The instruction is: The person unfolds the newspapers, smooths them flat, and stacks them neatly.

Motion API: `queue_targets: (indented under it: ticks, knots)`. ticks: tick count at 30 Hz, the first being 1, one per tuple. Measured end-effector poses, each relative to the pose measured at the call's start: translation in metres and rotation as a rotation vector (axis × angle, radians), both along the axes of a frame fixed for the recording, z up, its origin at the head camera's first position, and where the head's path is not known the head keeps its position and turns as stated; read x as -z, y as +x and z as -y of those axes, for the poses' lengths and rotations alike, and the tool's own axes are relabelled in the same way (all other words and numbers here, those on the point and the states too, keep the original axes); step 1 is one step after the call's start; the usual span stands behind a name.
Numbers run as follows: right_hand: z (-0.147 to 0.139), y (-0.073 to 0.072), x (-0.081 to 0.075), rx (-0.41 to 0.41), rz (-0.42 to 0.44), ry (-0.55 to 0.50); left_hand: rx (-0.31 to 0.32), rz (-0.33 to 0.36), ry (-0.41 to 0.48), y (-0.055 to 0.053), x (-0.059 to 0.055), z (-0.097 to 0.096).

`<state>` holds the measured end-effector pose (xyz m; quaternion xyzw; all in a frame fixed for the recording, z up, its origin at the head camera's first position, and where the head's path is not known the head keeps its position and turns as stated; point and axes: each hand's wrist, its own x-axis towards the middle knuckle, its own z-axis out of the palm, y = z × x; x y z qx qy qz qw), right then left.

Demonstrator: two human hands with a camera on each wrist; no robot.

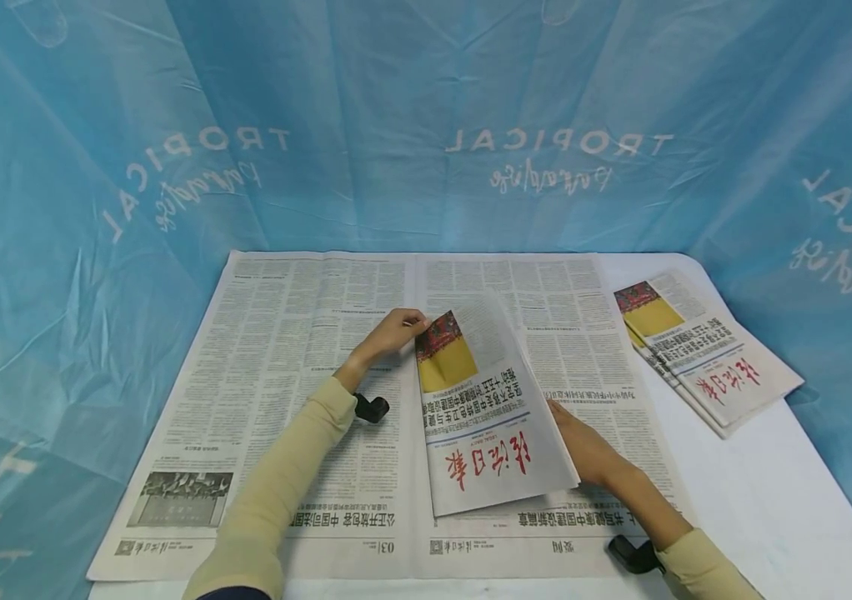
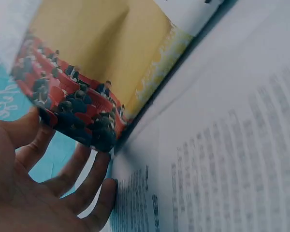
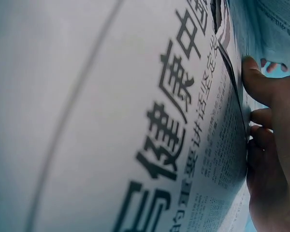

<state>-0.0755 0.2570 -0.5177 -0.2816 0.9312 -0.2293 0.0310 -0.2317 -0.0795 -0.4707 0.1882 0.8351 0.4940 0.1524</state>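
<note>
A folded newspaper [image 1: 486, 408] lies at a slant over the middle of a spread newspaper [image 1: 306, 350], just right of the centre crease. Its near right corner looks raised, with a shadow under the near edge. The left hand [image 1: 396, 329] pinches the far left corner, beside the red and yellow picture, with the other fingers extended loosely below it in the left wrist view. The right hand [image 1: 583, 446] is at the right edge; its fingers are partly hidden, and I cannot tell whether they grip the paper or merely touch it.

On the white surface [image 1: 764, 467] to the right, overlapping folded newspapers [image 1: 696, 350] lie apart from the one being handled. A blue cloth [image 1: 411, 125] hangs along the far side.

The step in hand appears to be handling and steadying the folded newspaper between both hands. Judging from its tilt, the next move calls for control of both edges together, so the layers do not slide apart or crease and the sheet underneath is not dragged.
</note>
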Motion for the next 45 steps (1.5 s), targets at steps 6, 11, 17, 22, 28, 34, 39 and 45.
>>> queue_targets:
  ticks: [6,11,17,22,28,34,39,45]
  knots:
    - [-0.001,-0.003,0.005,-0.067,-0.09,0.063,-0.033,0.141,0.012,0.004,-0.007,0.009]
    - [0.0,-0.003,0.004,-0.043,-0.046,0.083,-0.012,0.379,0.05,0.007,-0.017,0.015]
    - [0.0,-0.003,0.002,-0.026,-0.011,0.091,0.036,0.494,0.057,0.005,-0.018,0.022]
    - [0.0,-0.003,0.003,-0.025,-0.013,0.099,0.074,0.431,0.014,0.006,-0.012,0.028]
    - [0.0,-0.003,0.001,-0.016,-0.01,0.089,0.089,0.417,0.014,0.015,-0.01,0.043]
    - [-0.002,-0.004,-0.002,-0.002,0.011,0.113,0.091,0.4,-0.061,0.027,-0.008,0.066]
    - [-0.005,-0.004,-0.001,0.006,-0.023,0.107,0.087,0.379,-0.109,0.036,-0.005,0.084]
    - [-0.011,-0.003,-0.002,0.021,-0.007,0.11,0.048,0.339,-0.134,0.04,-0.001,0.1]
